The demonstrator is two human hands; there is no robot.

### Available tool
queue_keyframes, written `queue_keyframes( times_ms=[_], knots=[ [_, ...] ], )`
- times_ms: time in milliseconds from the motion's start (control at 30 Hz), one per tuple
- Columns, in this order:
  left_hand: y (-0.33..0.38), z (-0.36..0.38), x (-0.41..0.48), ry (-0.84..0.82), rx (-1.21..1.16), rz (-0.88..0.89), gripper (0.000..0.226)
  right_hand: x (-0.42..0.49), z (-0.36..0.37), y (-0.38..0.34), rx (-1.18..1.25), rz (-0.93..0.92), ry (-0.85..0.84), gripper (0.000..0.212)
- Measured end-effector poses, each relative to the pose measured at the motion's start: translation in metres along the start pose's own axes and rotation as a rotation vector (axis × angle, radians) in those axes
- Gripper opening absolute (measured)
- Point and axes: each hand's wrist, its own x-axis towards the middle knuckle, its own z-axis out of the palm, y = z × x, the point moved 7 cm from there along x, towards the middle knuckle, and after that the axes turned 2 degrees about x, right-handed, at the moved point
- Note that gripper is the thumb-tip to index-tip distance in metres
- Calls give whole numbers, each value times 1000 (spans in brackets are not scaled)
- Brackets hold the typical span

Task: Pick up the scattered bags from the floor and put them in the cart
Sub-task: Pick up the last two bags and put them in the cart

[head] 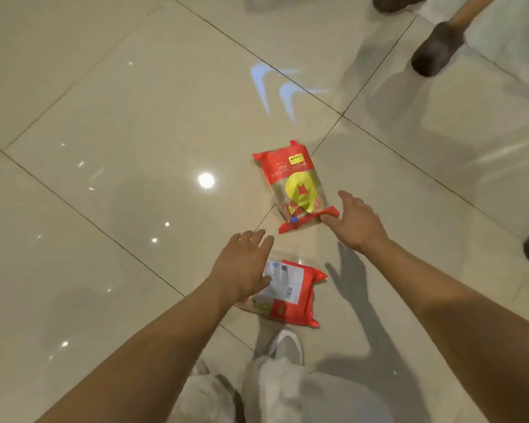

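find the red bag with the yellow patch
Head view, right of centre: the red plastic bag with the yellow patch lies on the beige tiled floor, its near end at the right hand, beyond the other red bag.

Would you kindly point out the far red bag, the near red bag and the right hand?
far red bag [300, 200], head view, its yellow emblem.
near red bag [287, 282], head view, its white label.
right hand [358, 221], head view, back of hand.

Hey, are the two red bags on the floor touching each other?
Apart. The head view shows bare floor between the far bag and the near bag.
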Motion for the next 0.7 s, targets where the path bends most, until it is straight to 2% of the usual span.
queue_keyframes(
  times_ms=[133,267,400,467,533,600,700],
  knots=[
    [-5,92,79,-113,-26,64,95,92,72,18,140,37,-26,79],
    [-20,151,132,-224,-6,90,105,171,110,33,247,80,31,84],
    [-31,177,150,-341,-130,59,82,212,137,45,430,81,13,87],
    [-34,183,148,-400,-210,15,72,213,151,53,561,114,7,93],
    [-40,180,138,-410,-247,-34,72,203,165,58,668,163,18,86],
    [-53,176,119,-366,-282,-106,72,178,168,57,728,209,63,77],
    [-83,155,66,-232,-349,-264,73,124,139,47,751,257,160,74]
  ],
)
